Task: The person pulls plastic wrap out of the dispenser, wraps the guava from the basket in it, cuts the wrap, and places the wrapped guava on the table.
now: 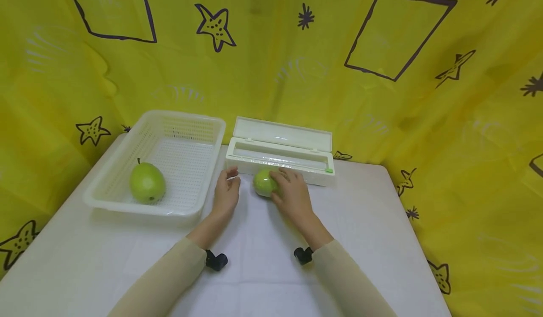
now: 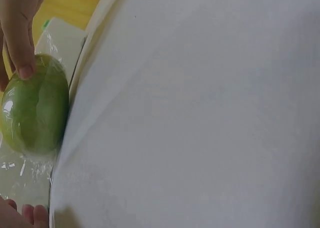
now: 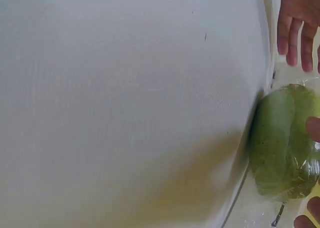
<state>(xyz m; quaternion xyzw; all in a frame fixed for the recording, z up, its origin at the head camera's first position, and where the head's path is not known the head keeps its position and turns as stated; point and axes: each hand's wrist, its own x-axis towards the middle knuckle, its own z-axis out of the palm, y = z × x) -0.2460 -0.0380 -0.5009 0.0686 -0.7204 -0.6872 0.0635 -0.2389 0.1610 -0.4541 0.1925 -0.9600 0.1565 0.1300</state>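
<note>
A green pear [image 1: 263, 183] with clear cling film around it lies on the white cloth, just in front of the cling film box [image 1: 280, 162]. My right hand [image 1: 292, 195] grips this pear from its right side, thumb and fingers on the film. In the left wrist view, shiny creases of film show over the pear [image 2: 37, 107]. Its stem pokes out at the lower end of the pear [image 3: 280, 143] in the right wrist view. To the left, my left hand [image 1: 226, 192] is held apart from the pear, fingers relaxed, by the box's left end.
At the left stands a white plastic basket [image 1: 186, 208] with a second green pear [image 1: 147, 183] in it. The box's lid [image 1: 282, 134] is raised, showing the film roll [image 1: 277, 158] inside; a green slider [image 1: 329, 170] sits at its right. A yellow curtain [image 1: 263, 71] hangs behind the table.
</note>
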